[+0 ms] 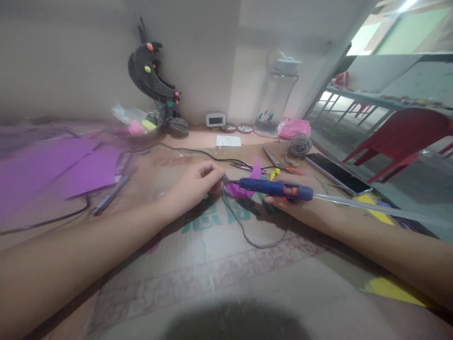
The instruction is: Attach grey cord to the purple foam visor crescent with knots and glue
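My left hand [207,178] is closed in a pinch near the middle of the table, thumb and fingers pressed together. A grey yarn strand [244,231] runs from its fingertips and loops down across the tabletop to the right. My right hand [288,203] grips a blue hot glue gun [264,186], its nozzle pointing left and touching or almost touching the grey bit at my left fingertips. From the gun's back end sticks a long clear glue stick [357,203]. Behind the gun shows a curved purple paper piece [256,169], partly covered by it.
Purple sheets [92,167] lie at left beside a grey cutter-like tool [109,196]. Scissors [272,156], a yarn ball [299,145] and a phone [338,172] sit at right. A clear bottle [276,99] and a small digital clock [215,120] stand against the wall.
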`<state>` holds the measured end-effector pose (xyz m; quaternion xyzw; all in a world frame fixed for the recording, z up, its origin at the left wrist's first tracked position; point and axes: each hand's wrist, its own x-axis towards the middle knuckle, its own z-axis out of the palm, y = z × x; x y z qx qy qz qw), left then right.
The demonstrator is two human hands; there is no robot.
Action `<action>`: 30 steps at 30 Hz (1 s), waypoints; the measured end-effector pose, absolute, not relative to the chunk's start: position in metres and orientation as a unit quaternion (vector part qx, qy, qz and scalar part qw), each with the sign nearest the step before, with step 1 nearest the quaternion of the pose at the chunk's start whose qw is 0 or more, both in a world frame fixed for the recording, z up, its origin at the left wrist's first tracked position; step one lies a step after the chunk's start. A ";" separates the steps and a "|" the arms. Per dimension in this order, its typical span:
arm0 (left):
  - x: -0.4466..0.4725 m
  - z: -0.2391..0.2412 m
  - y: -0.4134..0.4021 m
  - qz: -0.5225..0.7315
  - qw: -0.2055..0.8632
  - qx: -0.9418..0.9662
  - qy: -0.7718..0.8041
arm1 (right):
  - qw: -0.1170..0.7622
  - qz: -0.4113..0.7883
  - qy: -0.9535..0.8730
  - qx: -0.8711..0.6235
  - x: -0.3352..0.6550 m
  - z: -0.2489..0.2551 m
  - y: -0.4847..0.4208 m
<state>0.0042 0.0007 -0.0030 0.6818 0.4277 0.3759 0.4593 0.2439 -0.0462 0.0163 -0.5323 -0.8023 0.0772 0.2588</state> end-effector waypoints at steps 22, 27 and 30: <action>0.005 -0.006 0.000 0.346 0.481 0.681 0.431 | 0.403 0.165 -0.692 -0.575 0.243 0.045 -0.011; 0.007 -0.006 0.000 0.357 0.484 0.683 0.413 | 0.373 0.174 -0.671 -0.617 0.231 0.056 0.043; 0.007 -0.005 -0.001 0.351 0.486 0.683 0.417 | 0.381 0.187 -0.678 -0.600 0.232 0.051 0.087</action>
